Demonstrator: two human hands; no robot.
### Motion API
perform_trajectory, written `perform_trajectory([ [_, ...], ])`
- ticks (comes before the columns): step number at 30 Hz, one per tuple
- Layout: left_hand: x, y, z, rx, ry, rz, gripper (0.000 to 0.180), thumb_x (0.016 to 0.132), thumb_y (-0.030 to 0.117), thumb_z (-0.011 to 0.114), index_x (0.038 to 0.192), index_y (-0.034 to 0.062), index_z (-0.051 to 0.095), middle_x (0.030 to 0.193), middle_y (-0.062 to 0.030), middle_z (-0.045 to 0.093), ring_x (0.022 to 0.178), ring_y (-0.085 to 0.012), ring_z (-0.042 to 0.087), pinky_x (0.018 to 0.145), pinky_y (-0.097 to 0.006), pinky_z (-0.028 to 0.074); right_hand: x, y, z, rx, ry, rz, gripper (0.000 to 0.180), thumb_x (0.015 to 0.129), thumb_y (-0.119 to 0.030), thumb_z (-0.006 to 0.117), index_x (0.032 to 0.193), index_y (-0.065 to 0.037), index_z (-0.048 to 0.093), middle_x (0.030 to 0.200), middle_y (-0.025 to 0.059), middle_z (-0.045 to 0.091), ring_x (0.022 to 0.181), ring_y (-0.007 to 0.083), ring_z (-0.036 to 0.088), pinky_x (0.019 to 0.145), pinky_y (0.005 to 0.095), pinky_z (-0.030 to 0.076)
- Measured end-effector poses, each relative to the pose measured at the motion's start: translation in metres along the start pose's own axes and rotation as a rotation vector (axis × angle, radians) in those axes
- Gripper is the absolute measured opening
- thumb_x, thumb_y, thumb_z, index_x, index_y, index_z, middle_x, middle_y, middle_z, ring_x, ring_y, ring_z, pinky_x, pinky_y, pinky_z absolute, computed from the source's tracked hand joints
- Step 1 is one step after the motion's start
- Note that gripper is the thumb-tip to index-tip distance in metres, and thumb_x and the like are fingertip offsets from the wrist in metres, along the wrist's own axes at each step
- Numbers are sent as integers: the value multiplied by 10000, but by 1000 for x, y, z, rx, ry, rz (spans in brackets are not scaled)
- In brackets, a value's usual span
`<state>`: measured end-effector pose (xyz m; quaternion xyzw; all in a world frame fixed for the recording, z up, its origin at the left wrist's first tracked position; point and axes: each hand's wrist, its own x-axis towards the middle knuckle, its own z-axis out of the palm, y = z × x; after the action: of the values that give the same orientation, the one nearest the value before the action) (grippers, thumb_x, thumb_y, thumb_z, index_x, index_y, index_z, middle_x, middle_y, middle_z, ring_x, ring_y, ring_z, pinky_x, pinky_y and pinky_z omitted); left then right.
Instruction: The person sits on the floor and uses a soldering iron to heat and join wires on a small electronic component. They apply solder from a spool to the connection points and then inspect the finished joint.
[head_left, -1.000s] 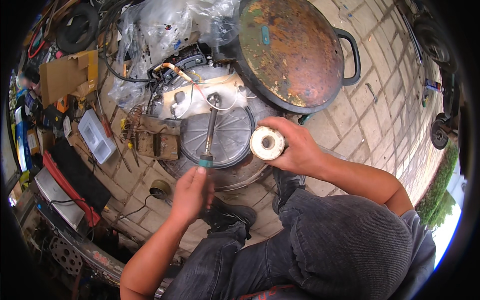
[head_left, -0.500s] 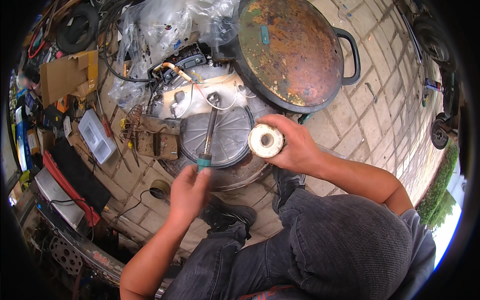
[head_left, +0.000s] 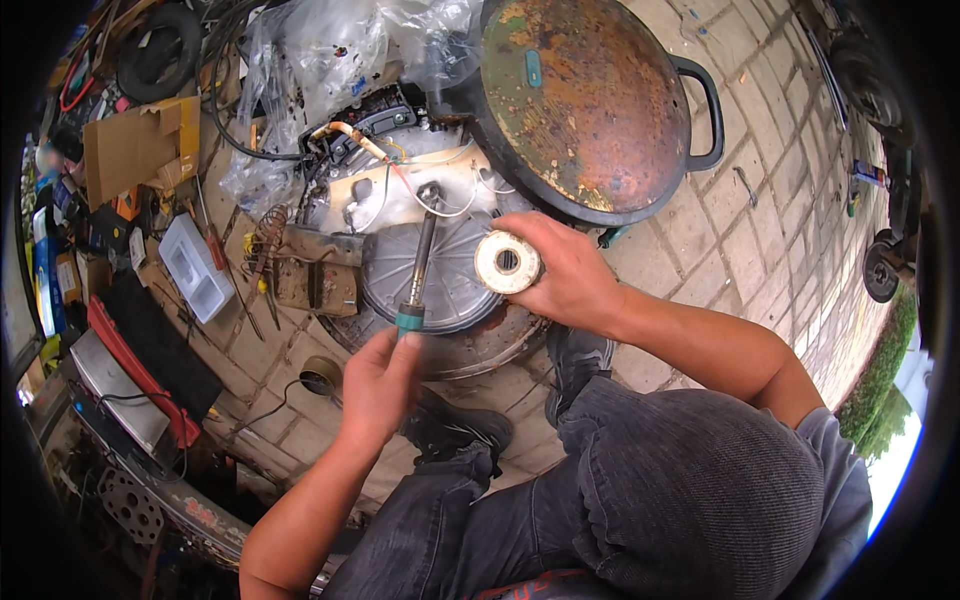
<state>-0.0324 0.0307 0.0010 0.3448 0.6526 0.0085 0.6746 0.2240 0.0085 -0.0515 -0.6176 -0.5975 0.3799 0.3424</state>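
My left hand (head_left: 378, 385) is closed around the teal handle of a soldering iron (head_left: 420, 270), whose metal shaft points away from me. Its tip end reaches the white padding (head_left: 400, 205) and thin wires of an opened appliance base (head_left: 425, 268). My right hand (head_left: 575, 270) grips a round off-white spool (head_left: 490, 262), its holed end turned toward me, over the right edge of the ribbed metal disc. Whether solder runs from the spool to the tip cannot be made out. A thicker cream-sleeved cable (head_left: 352, 135) enters the base at the back.
A large stained round pan (head_left: 590, 110) with a black handle leans at the back right. Clear plastic bags (head_left: 330, 60) lie behind the base. On the left are a white plastic tray (head_left: 195, 268), an iron stand (head_left: 318, 285), a cardboard box (head_left: 135, 150) and a tape roll (head_left: 320, 377).
My right hand has moved the spool slightly left and up, closer to the soldering iron's shaft. My left hand and the iron stay nearly in place.
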Motion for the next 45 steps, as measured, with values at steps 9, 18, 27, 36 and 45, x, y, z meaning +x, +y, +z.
perform_trajectory([
  [9,0,0,0,17,12,17,282,1008,287,601,1015,6,627,706,-22,579,486,-99,503,424,-257,388,0,0,2,10,7,-4,508,725,-110,792,1184,-81,577,1104,145,648,996,373,644,832,423,532],
  [18,0,0,0,13,16,7,280,1006,279,605,1027,1,630,716,-24,584,487,-102,506,427,-257,391,2,-6,1,6,-1,39,499,735,-114,784,1188,-79,578,1108,152,646,1005,377,641,835,428,528],
  [27,0,0,0,12,19,11,293,1006,271,604,1076,-12,635,744,-28,593,506,-106,516,430,-257,395,4,-6,1,2,25,52,506,738,-115,778,1200,-69,578,1125,164,645,1020,384,636,848,437,521],
  [36,-1,-2,-1,-8,17,12,298,1003,279,611,1070,-11,638,728,-21,579,505,-101,512,429,-253,393,4,-8,0,3,-11,52,513,737,-110,776,1207,-67,576,1138,162,646,1032,380,638,855,432,525],
  [45,0,-4,-1,7,17,7,288,1000,283,618,1054,1,642,717,-17,575,501,-100,513,427,-252,394,4,-7,2,1,-9,51,512,741,-117,776,1209,-73,574,1136,157,649,1032,375,641,854,428,527],
])
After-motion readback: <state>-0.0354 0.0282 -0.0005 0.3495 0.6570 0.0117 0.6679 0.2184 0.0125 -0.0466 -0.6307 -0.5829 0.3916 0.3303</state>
